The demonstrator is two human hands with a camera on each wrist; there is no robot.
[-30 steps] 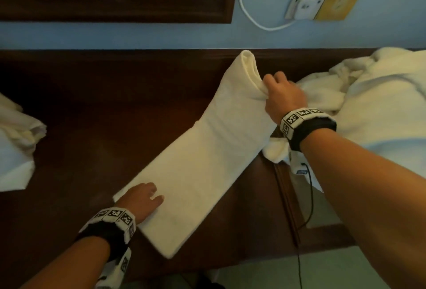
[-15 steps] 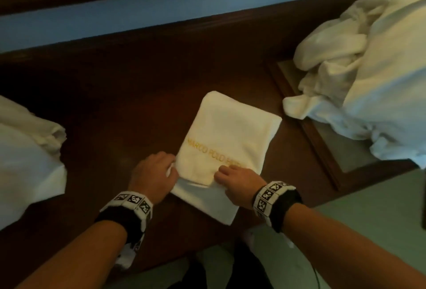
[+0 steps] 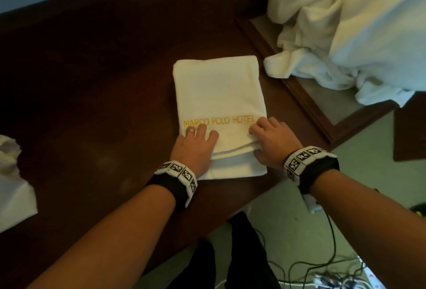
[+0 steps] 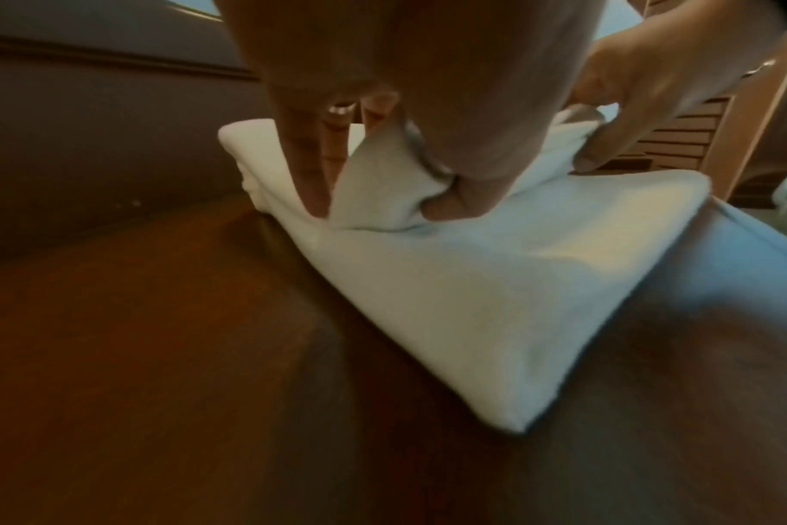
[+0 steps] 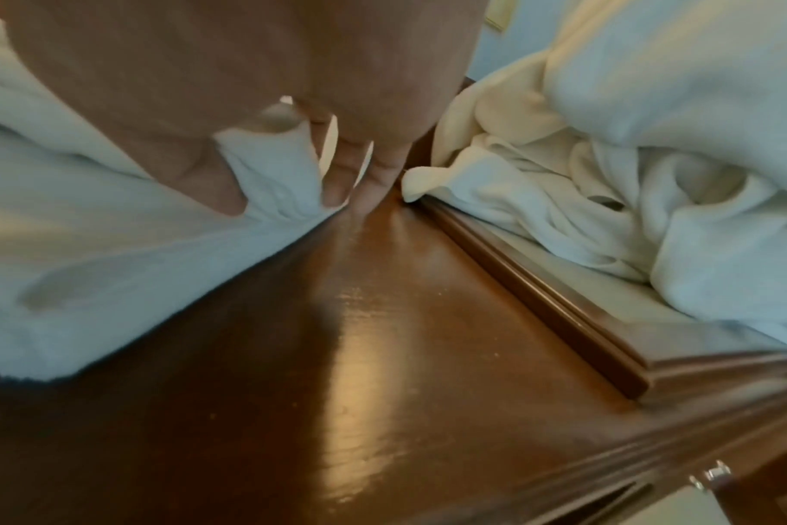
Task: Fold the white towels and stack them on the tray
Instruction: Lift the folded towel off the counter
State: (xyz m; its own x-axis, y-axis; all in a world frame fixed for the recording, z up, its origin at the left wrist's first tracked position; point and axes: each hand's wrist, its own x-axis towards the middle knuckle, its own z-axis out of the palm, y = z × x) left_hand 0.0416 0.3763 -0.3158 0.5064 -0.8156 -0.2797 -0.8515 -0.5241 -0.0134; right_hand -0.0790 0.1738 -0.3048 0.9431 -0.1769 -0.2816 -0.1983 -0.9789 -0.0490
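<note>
Gripping the near end of the folded towel (image 3: 219, 95) w/ both hands, you're partway through a fold on the dark wooden table (image 3: 92, 95). Your left hand (image 3: 194, 144) pinches the upper layer at the near-left corner, thumb under, fingers curled over the top. Your right hand (image 3: 272, 141) does the same at the near-right corner; the right wrist view shows cloth bunched between thumb and fingers (image 5: 373, 167).

Towel sits mid-table, gold lettering facing up, bottom layer poking out nearer to you than the top one. So the edges aren't lined up yet.

The tray (image 3: 327, 116) is just right of the towel, w/ a loose pile of unfolded towels (image 3: 345, 24) heaped on it and spilling over its rim. Another crumpled towel (image 3: 13, 173) lies at the far left edge.

Risks from here, as I judge them:
- Uneven pull btwn hands would skew the fold, since you only hold the corners.
- Lifting just the top layer could drag the lower one & open the stack up.
- Near edge is close to the table edge; slide it toward you and it may droop off.
- Tray's crowded, so a folded towel set there would prob. sit tilted or get buried unless the pile gets moved first.
</note>
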